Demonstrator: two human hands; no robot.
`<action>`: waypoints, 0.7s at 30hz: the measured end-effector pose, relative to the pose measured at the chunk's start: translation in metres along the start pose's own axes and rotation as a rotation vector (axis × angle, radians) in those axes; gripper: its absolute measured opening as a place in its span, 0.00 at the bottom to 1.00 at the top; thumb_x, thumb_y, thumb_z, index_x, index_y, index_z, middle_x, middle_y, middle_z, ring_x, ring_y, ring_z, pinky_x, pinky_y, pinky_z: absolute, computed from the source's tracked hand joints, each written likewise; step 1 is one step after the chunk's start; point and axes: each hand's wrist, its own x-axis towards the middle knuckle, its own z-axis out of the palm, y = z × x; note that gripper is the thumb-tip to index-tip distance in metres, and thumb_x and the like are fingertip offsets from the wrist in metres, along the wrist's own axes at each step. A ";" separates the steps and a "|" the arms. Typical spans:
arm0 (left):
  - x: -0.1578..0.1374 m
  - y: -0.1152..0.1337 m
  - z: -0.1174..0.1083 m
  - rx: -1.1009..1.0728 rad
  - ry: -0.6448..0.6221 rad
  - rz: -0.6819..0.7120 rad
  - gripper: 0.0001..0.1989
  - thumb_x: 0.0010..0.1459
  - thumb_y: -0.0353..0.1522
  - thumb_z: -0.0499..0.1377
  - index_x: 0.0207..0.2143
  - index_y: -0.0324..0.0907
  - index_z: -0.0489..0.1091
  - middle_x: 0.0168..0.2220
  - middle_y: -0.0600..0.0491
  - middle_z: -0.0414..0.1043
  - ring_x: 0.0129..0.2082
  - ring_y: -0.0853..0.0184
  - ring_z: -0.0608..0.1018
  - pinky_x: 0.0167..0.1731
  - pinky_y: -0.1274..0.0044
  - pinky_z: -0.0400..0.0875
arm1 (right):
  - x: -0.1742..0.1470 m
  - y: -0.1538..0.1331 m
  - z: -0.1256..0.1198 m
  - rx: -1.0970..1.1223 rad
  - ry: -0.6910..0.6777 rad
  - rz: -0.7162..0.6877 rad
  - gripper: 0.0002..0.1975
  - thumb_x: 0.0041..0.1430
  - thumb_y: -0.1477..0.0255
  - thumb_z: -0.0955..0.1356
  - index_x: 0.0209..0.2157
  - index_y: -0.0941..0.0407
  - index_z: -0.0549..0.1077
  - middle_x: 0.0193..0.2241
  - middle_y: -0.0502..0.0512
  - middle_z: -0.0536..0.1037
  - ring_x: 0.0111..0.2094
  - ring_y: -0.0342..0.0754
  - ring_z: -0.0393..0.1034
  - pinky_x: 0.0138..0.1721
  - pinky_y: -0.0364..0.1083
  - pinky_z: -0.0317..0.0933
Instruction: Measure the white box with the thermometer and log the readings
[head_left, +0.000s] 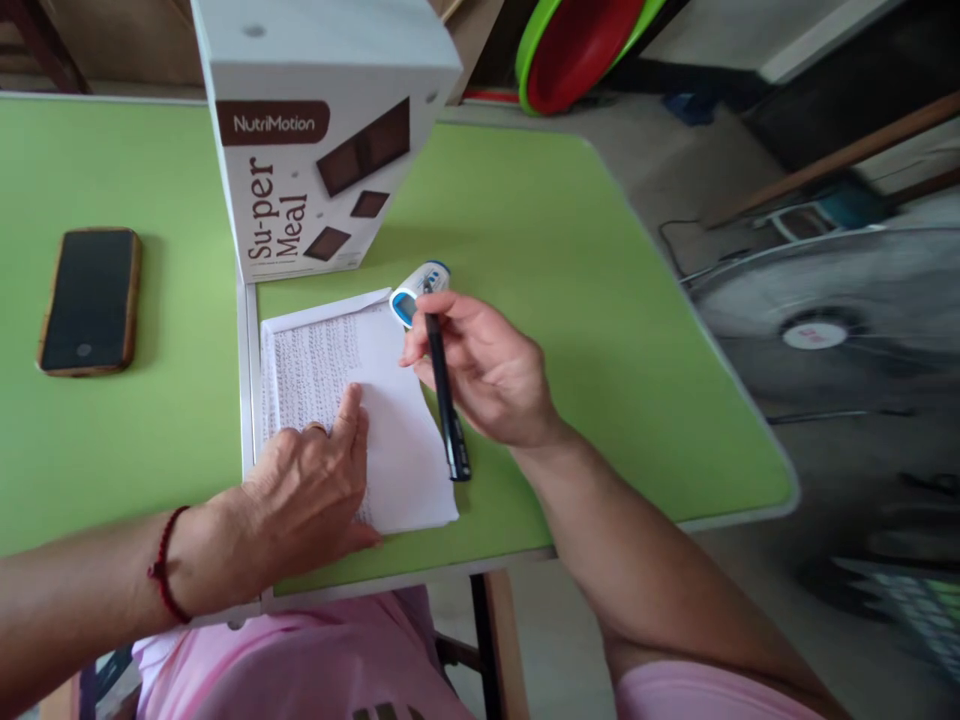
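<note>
My left hand (pixel 304 485) lies on a white paper pad (pixel 401 430), index finger stretched out at the edge of the handwriting and thumb spread near the bottom. Rows of small dark writing cover the pad's left part; its right part is blank. Between the fingers of my right hand (pixel 499 375) is a black pen (pixel 448 410), held above the pad's right edge, its clip end toward me. Just beyond those fingertips, a small white and blue device with a display (pixel 409 300) lies by the pad's top corner, partly hidden by the hand.
A tall white NutriMotion box (pixel 285 190) stands behind the pad on the green table (pixel 600 350). A phone with a dark screen (pixel 88 300) lies at the left. Beyond the table's right edge is a fan (pixel 817 330). Green and red basins (pixel 574 55) stand behind.
</note>
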 end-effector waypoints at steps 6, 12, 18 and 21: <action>0.008 -0.002 -0.012 -0.046 -0.127 0.007 0.47 0.58 0.55 0.55 0.63 0.23 0.57 0.66 0.28 0.44 0.34 0.58 0.79 0.26 0.71 0.74 | -0.006 0.008 0.015 -0.038 0.192 0.027 0.11 0.64 0.59 0.65 0.39 0.52 0.68 0.23 0.46 0.65 0.24 0.41 0.63 0.27 0.43 0.63; 0.008 -0.002 -0.012 -0.061 -0.155 0.012 0.47 0.57 0.51 0.60 0.65 0.24 0.54 0.66 0.29 0.43 0.34 0.57 0.79 0.27 0.70 0.74 | -0.008 0.008 0.021 -0.111 0.175 0.057 0.08 0.63 0.69 0.64 0.35 0.54 0.75 0.20 0.46 0.70 0.20 0.39 0.64 0.23 0.41 0.61; 0.007 -0.001 -0.011 -0.068 -0.143 0.003 0.46 0.57 0.51 0.60 0.65 0.25 0.53 0.65 0.28 0.45 0.33 0.57 0.79 0.26 0.70 0.73 | -0.006 0.007 0.025 -0.346 0.205 0.008 0.02 0.52 0.76 0.67 0.30 0.56 0.73 0.21 0.44 0.73 0.19 0.37 0.63 0.20 0.39 0.60; 0.007 -0.001 -0.011 -0.071 -0.136 0.004 0.46 0.57 0.51 0.59 0.65 0.25 0.54 0.65 0.28 0.45 0.33 0.57 0.79 0.26 0.70 0.73 | -0.007 0.007 0.027 -0.372 0.220 0.015 0.02 0.50 0.76 0.68 0.27 0.56 0.70 0.18 0.43 0.71 0.17 0.37 0.60 0.18 0.38 0.57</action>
